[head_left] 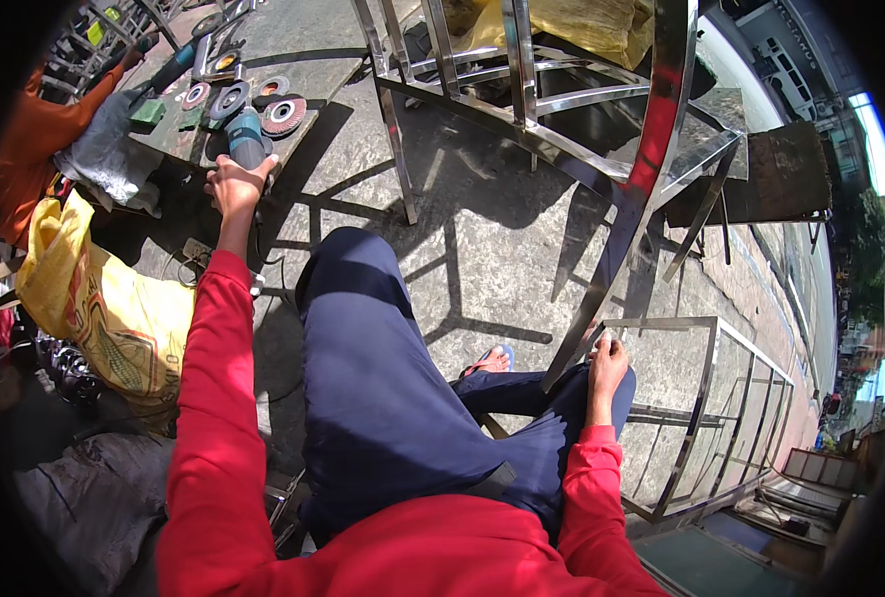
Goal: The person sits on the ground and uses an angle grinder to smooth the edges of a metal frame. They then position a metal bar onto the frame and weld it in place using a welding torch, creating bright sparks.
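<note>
My left hand (239, 185) reaches out to the upper left, its fingers wrapped round the dark end of a teal angle grinder (247, 137). The grinder rests among its discs on a low board. My right hand (608, 360) is by my right knee, its fingers closed at the lower end of a long, shiny steel post. That post belongs to a polished chair frame (651, 149), which stands tilted in front of me and has red reflections on it. Just behind those fingers is the corner of a thin rectangular metal frame (713, 368); my fingers partly hide the contact.
Several grinding discs (283, 115) lie on the grey board (323, 75). A yellow sack (114, 308) sits at the left, near a person's orange sleeve (34, 139). A rusty brown panel (761, 184) stands at the right. Cables run over the concrete floor (482, 239) beside my left leg.
</note>
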A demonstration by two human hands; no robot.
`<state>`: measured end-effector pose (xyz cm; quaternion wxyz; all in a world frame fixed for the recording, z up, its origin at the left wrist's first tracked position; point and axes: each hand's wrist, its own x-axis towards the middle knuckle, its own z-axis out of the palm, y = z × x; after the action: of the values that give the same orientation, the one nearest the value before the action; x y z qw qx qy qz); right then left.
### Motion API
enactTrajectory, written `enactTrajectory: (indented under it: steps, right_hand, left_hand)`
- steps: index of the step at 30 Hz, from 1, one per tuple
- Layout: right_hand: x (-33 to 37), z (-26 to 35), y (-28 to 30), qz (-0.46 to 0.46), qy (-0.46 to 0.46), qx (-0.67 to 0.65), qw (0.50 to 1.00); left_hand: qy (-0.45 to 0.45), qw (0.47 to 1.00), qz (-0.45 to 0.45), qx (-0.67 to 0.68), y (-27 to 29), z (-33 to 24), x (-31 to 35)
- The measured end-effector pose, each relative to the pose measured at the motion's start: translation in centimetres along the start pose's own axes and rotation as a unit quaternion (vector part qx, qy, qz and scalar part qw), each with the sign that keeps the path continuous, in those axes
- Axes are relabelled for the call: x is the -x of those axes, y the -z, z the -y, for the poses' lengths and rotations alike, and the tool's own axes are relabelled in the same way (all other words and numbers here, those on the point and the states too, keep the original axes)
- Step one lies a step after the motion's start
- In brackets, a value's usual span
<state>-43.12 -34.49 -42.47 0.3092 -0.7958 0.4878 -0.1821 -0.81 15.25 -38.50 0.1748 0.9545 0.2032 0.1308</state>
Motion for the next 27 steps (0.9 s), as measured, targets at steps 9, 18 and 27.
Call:
enactTrajectory:
  steps: [9, 18, 27]
  right_hand:
    - [0.2, 1.0, -0.6, 0.0, 0.02, 0.1, 0.995]
    - [0.3, 1.5, -0.7, -0.003, 0.02, 0.074, 0.997]
    - [4.9, 9.6, 2.2, -0.108, 0.221, -0.023, 0.969]
  left_hand:
    - [0.096, 0.979, 0.173, 0.049, -3.1, 0.4, -2.2]
    - [0.206, 0.85, 0.172, 0.453, -2.9, 3.6, -1.3]
    - [0.094, 0.827, 0.198, 0.517, 5.5, 6.9, 7.9]
